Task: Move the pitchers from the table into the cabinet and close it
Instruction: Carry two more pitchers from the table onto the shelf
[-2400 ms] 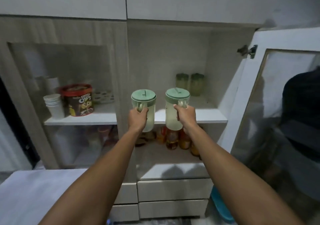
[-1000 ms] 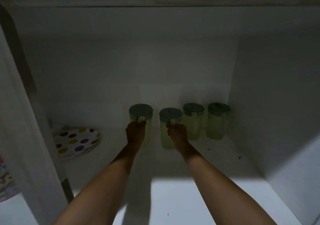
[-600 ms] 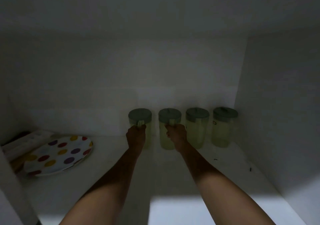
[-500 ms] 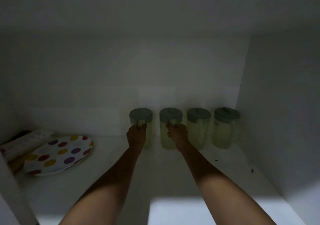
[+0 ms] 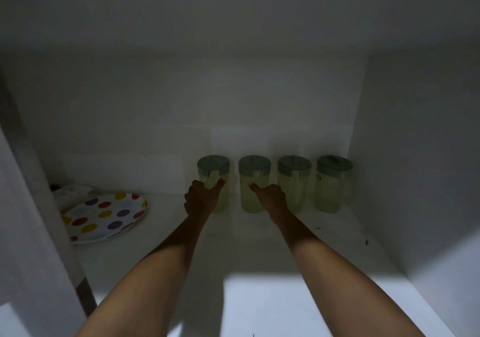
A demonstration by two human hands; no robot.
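Pitchers (image 5: 213, 180) (image 5: 254, 183) on shelf, 1 per hand (image 5: 201, 197) (image 5: 268, 197), arms outstretched, grip on handles.

the four pitchers (image 5: 213, 188) look like translucent, pale yellow-green plastic with matt grey-green lids (image 5: 213, 164). the cabinet shelf (image 5: 259, 297) and walls are smooth, matt white board. at nine o'clock, the polka-dot plate (image 5: 104, 217) looks smooth and slightly glossy.

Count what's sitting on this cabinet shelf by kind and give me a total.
Clear plastic pitchers with green lids: 4
White round plate with coloured polka dots: 1
Total: 5, leaving out a pale object behind the plate, too dim to identify.
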